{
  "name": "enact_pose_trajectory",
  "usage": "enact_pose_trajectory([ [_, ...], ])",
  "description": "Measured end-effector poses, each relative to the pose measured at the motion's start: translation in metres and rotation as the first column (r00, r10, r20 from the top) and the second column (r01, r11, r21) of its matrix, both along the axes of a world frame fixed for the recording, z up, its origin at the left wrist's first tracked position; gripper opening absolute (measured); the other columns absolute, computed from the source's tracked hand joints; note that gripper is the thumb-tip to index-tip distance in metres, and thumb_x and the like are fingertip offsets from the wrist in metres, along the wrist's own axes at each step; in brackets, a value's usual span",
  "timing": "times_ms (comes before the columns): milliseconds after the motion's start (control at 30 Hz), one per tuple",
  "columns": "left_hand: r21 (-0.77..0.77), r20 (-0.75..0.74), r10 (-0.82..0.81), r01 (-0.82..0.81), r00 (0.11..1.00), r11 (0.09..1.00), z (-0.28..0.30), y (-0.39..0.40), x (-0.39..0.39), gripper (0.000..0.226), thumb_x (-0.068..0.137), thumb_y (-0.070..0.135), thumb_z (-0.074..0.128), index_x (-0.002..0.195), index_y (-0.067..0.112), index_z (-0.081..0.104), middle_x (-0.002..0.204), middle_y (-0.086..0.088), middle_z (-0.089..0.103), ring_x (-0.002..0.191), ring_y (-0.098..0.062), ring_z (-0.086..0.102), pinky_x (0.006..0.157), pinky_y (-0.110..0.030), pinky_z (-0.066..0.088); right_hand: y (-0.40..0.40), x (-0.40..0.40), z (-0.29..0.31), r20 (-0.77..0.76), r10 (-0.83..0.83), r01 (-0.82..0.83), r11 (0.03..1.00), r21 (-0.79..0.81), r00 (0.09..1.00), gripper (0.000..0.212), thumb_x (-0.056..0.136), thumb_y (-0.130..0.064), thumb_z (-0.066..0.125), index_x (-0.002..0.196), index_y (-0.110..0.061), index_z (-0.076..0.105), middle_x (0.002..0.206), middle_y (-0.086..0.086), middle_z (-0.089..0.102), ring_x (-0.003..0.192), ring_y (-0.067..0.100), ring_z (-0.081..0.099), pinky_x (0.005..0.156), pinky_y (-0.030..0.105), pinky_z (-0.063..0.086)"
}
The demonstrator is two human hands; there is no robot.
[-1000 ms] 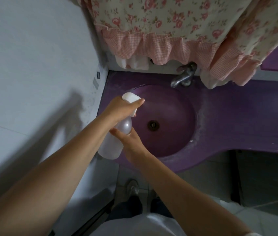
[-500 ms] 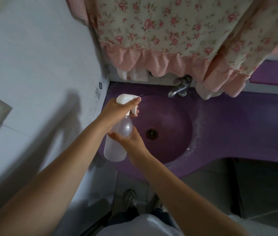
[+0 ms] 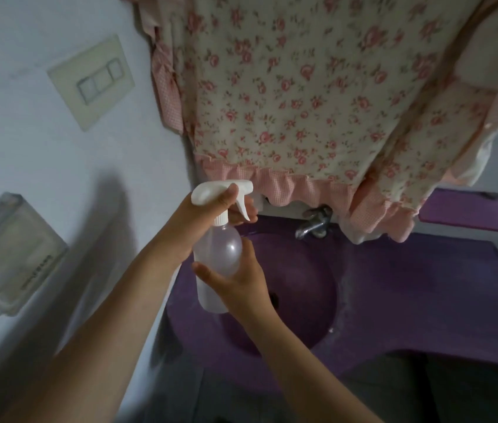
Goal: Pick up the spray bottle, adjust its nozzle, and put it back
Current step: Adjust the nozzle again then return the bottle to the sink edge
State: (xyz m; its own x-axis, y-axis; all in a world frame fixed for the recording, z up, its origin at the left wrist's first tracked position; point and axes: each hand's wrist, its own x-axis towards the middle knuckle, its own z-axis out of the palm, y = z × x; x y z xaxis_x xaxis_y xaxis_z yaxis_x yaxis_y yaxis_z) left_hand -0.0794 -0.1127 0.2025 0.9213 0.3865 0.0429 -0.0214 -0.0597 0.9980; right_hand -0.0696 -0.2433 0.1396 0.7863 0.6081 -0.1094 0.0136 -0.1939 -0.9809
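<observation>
From the head camera, looking down: the bottle [image 3: 218,264] is up in the air, upright, held over the left edge of the purple sink [image 3: 296,300], close to the wall [image 3: 43,166]. The right hand [image 3: 238,282] is wrapped round the clear body, thumb on the near side and fingers behind, clamped firmly on it. The left hand [image 3: 211,209] is closed over the white spray head [image 3: 220,192], thumb laid across the top and fingers curling under by the trigger (the trigger itself hangs free, not squeezed, as far as I can see). The nozzle [image 3: 247,186] points right, toward the frilled floral curtain [image 3: 318,102] and the tap [image 3: 315,224] below it.

So, as I read it, the pick-up is done and this is the nozzle step, just being set up: the left fingers sit on the head, not on the tip itself. The next move calls for sliding thumb and forefinger forward onto the nozzle tip and twisting it, while the right hand keeps the body from turning with it. After that the bottle goes back down; where it stood I cannot tell from here.
</observation>
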Motion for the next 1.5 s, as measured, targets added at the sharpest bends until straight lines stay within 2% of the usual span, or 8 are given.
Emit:
enact_pose_trajectory([
  [133, -0.016, 0.04, -0.022, 0.022, 0.999, 1.0, 0.028, -0.004, -0.008, 0.034, 0.1, 0.043, 0.056, 0.098, 0.019, 0.081, 0.095, -0.012, 0.083, 0.095, -0.024, 0.08, 0.082, -0.025, 0.06, -0.005, 0.001, 0.018, 0.057, 0.03, -0.034, 0.997, 0.073, 0.998, 0.075, 0.075, -0.044, 0.087, 0.136, -0.037, 0.043, 0.131, -0.012, 0.061, 0.118, 0.01, 0.061, 0.093, 0.027, 0.052],
  [333, 0.011, 0.106, -0.062, 0.061, 0.992, 0.998, 0.059, -0.017, -0.018, 0.028, 0.082, 0.035, 0.051, 0.089, 0.021, 0.074, 0.07, 0.009, 0.082, 0.07, 0.0, 0.078, 0.062, -0.01, 0.055, -0.01, 0.001, 0.034, 0.154, 0.047, -0.069, 0.987, 0.144, 0.987, 0.071, 0.072, -0.051, 0.085, 0.128, -0.049, 0.042, 0.125, -0.021, 0.063, 0.116, -0.002, 0.061, 0.089, 0.016, 0.049],
  [500, -0.003, 0.124, -0.022, 0.023, 0.992, 1.0, 0.07, -0.015, -0.024, 0.035, 0.092, 0.058, 0.061, 0.093, 0.032, 0.085, 0.092, -0.003, 0.084, 0.093, -0.015, 0.08, 0.079, -0.019, 0.057, -0.021, 0.015, 0.057, 0.218, 0.008, -0.071, 0.957, 0.281, 0.976, 0.057, 0.072, -0.057, 0.073, 0.125, -0.049, 0.053, 0.123, -0.026, 0.068, 0.118, -0.007, 0.063, 0.097, 0.016, 0.049],
  [733, 0.0, 0.17, -0.001, 0.001, 0.985, 1.0, 0.079, -0.022, -0.028, 0.078, 0.061, 0.079, 0.075, 0.116, 0.023, 0.074, 0.109, -0.001, 0.082, 0.108, -0.018, 0.076, 0.084, -0.022, 0.058, -0.032, 0.043, 0.125, 0.276, -0.119, -0.014, 0.9, 0.435, 0.954, 0.031, 0.088, -0.048, 0.065, 0.115, -0.032, 0.068, 0.11, -0.006, 0.076, 0.105, 0.008, 0.073, 0.093, 0.032, 0.061],
  [867, 0.064, 0.181, -0.052, 0.041, 0.982, 0.997, 0.086, -0.026, -0.033, 0.055, 0.075, 0.069, 0.068, 0.111, 0.029, 0.077, 0.109, 0.001, 0.083, 0.108, -0.016, 0.076, 0.086, -0.022, 0.058, -0.032, 0.047, 0.14, 0.321, -0.084, -0.068, 0.898, 0.434, 0.943, 0.007, 0.096, -0.029, 0.067, 0.099, -0.026, 0.073, 0.095, -0.001, 0.077, 0.092, 0.024, 0.077, 0.081, 0.045, 0.065],
  [1000, 0.073, 0.189, -0.054, 0.041, 0.981, 0.997, 0.088, -0.029, -0.039, 0.049, 0.074, 0.07, 0.07, 0.108, 0.036, 0.08, 0.108, 0.005, 0.083, 0.109, -0.012, 0.075, 0.086, -0.019, 0.057, -0.032, 0.046, 0.142, 0.333, -0.07, -0.077, 0.909, 0.41, 0.94, 0.008, 0.095, -0.026, 0.069, 0.1, -0.022, 0.074, 0.095, 0.003, 0.078, 0.091, 0.027, 0.077, 0.08, 0.05, 0.065],
  [1167, 0.039, 0.193, -0.038, 0.031, 0.98, 0.999, 0.084, -0.028, -0.043, 0.058, 0.066, 0.075, 0.074, 0.107, 0.035, 0.08, 0.108, 0.004, 0.082, 0.11, -0.014, 0.075, 0.086, -0.021, 0.057, -0.034, 0.044, 0.14, 0.363, -0.04, -0.105, 0.922, 0.372, 0.931, 0.016, 0.095, -0.02, 0.07, 0.109, -0.011, 0.074, 0.098, 0.001, 0.078, 0.092, 0.019, 0.077, 0.075, 0.033, 0.065],
  [1500, -0.017, 0.155, -0.017, 0.02, 0.988, 1.0, 0.065, -0.027, -0.044, 0.081, 0.057, 0.077, 0.08, 0.116, 0.022, 0.075, 0.109, -0.005, 0.081, 0.112, -0.025, 0.073, 0.094, -0.035, 0.055, -0.036, 0.037, 0.128, 0.512, -0.125, -0.121, 0.9, 0.42, 0.85, 0.013, 0.086, -0.042, 0.066, 0.097, -0.048, 0.066, 0.095, -0.02, 0.07, 0.094, 0.017, 0.072, 0.077, 0.051, 0.063],
])
